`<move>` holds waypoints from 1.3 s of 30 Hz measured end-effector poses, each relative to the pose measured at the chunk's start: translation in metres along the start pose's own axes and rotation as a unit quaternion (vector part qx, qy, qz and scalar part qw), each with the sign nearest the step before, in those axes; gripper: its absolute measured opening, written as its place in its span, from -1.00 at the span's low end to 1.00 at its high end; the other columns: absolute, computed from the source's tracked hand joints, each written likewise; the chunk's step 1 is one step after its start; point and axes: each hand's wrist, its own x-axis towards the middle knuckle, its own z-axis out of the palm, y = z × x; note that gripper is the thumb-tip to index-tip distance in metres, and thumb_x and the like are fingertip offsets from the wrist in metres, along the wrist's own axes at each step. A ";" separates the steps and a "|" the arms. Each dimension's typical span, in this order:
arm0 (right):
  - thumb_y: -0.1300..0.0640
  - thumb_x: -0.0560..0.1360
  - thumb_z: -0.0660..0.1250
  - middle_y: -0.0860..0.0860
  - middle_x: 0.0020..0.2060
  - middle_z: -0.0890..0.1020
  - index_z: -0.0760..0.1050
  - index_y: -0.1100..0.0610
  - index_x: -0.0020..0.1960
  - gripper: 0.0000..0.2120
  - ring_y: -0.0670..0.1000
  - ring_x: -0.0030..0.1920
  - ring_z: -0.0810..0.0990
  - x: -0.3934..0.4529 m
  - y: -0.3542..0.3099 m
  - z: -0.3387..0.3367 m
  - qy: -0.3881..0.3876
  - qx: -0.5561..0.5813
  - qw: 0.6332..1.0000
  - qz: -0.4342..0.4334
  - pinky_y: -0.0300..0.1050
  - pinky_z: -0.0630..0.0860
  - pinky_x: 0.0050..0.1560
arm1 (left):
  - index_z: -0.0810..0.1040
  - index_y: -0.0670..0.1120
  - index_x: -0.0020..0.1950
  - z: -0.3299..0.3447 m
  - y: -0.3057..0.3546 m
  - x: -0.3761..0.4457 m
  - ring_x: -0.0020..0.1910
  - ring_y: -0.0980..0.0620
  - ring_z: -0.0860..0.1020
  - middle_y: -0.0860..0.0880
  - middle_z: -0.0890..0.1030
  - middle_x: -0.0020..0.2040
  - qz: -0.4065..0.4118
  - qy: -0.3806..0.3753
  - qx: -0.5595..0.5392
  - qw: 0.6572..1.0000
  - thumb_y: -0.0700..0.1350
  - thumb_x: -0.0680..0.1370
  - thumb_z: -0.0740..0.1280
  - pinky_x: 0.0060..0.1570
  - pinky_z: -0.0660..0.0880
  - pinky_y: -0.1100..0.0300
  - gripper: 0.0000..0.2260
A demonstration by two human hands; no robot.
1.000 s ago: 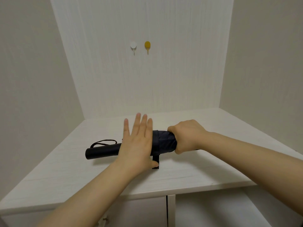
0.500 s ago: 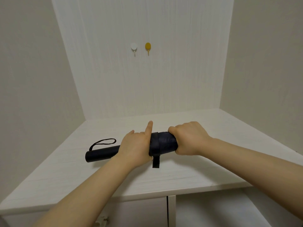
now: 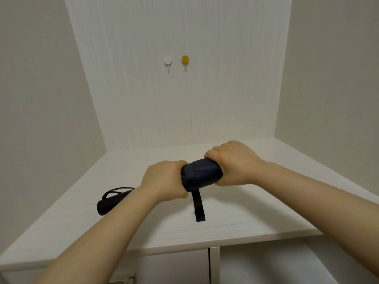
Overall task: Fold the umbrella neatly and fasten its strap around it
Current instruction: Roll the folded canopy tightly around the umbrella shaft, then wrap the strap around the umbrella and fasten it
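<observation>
Both hands hold a dark navy umbrella (image 3: 202, 174) that lies roughly crosswise over a white surface (image 3: 235, 228), its rolled cloth showing between them. The left hand (image 3: 164, 180) wraps its grip around the umbrella at the middle, fingers curled over the top and clamped on the rolled cloth. The right hand (image 3: 233, 160) clamps its grip on the far right end, knuckles up, fingers curled around the bundle. That end sits a little higher than the left end, so the umbrella tilts. The black handle (image 3: 111, 203) sticks out past the left wrist toward the left, its end low at the surface; whether it touches cannot be told. A thin black wrist loop (image 3: 114, 191) curves just behind the handle. The strap (image 3: 198, 206) hangs loose from the underside of the rolled cloth, between the two hands, and trails toward the near edge of the surface, not wrapped around the umbrella. On the back wall, well above, two small hooks sit side by side: a white hook (image 3: 167, 60) and a yellow hook (image 3: 185, 60). Below the surface edge a cabinet front (image 3: 174, 265) shows.
</observation>
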 end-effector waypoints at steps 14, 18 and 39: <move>0.02 0.43 0.36 -0.07 0.08 0.59 0.40 -0.06 0.28 -0.58 -0.01 0.05 0.52 -0.015 0.045 0.001 0.073 0.262 0.927 0.257 -0.14 0.41 0.02 | 0.58 -0.09 -0.19 -0.017 -0.024 0.010 -0.29 -0.06 0.61 -0.05 0.64 -0.29 -0.100 -0.069 -0.330 0.936 -0.20 0.18 0.48 -0.27 0.53 0.13 -0.76; 0.04 0.45 0.33 -0.08 0.07 0.57 0.40 -0.02 0.28 -0.60 -0.04 0.07 0.51 -0.018 0.032 0.009 0.030 0.291 0.923 0.250 -0.16 0.41 0.05 | 0.60 -0.13 -0.19 -0.026 -0.023 0.010 -0.36 -0.06 0.62 -0.07 0.66 -0.34 -0.135 -0.085 -0.455 0.876 -0.30 0.20 0.50 -0.31 0.53 0.19 -0.77; 0.13 0.53 0.26 -0.01 -0.32 0.61 0.59 0.10 -0.12 -0.86 -0.07 -0.25 0.57 -0.026 -0.021 0.045 -0.108 0.676 0.696 0.218 -0.21 0.46 0.01 | 0.55 -0.23 -0.19 -0.018 -0.013 0.003 -0.45 -0.06 0.58 -0.13 0.61 -0.38 -0.134 -0.197 -0.607 0.758 -0.21 0.18 0.37 -0.40 0.55 0.19 -0.77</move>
